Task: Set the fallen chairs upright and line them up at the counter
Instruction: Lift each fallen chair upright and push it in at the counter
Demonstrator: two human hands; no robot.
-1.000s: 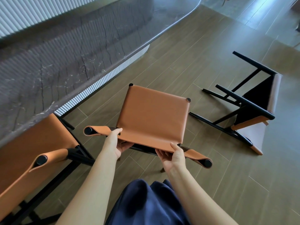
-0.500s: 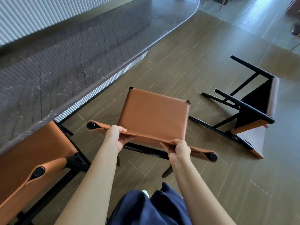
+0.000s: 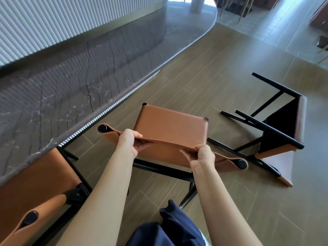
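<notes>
The wood-look plank floor (image 3: 221, 71) carries three tan leather chairs with black frames. The middle chair (image 3: 170, 128) is upright. Right of it, a fallen chair (image 3: 278, 125) lies on its side, legs pointing toward it. Left of it stands the left chair (image 3: 35, 178), also upright.

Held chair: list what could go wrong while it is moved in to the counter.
1. The left hand and right hand grip the held chair only by its soft leather back band. The band may flex, so the chair could swing or slip.
2. The fallen chair lies close on the right, with its black legs reaching toward the held one. The legs might snag.
3. The upright chair at the counter stands near on the left. A sideways shift could knock it.
</notes>
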